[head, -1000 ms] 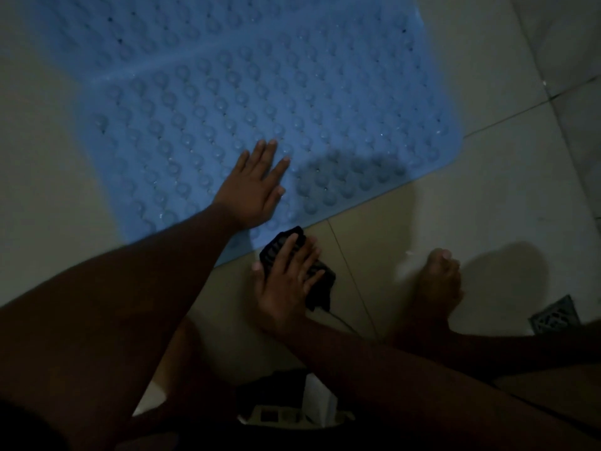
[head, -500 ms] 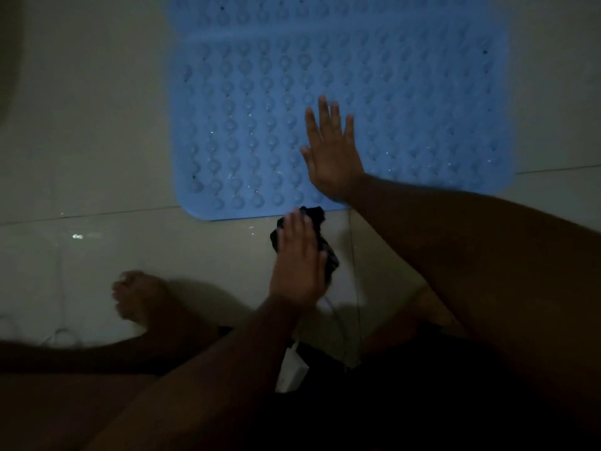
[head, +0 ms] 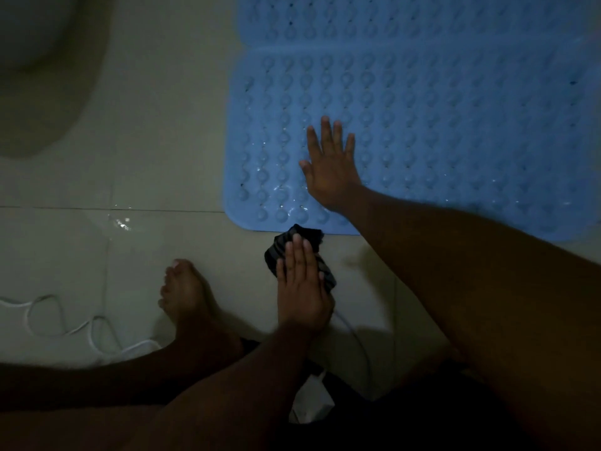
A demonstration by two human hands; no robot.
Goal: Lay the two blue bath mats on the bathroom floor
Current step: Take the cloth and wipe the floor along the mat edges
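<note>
A blue bath mat (head: 455,125) with rows of round bumps lies flat on the pale tiled floor (head: 169,157), filling the upper right. A ridge or seam crosses it near the top, and I cannot tell whether a second mat begins there. My right hand (head: 330,170) presses palm-down on the mat near its front left corner, fingers spread and straight. Just in front of the mat's edge, my left hand (head: 302,284) rests flat on a dark bundle of cloth (head: 286,245) on the floor, fingers straight.
A toilet base (head: 48,76) curves in at the top left. A white cable (head: 65,320) loops over the floor at the lower left, beside my bare foot (head: 185,294). Water glints on a tile (head: 122,222). A small white object (head: 312,402) lies below my left wrist.
The view has swung round and moved closer. One hand stays flat on the mat and the other on the dark cloth. The toilet base and cable have come into sight.
</note>
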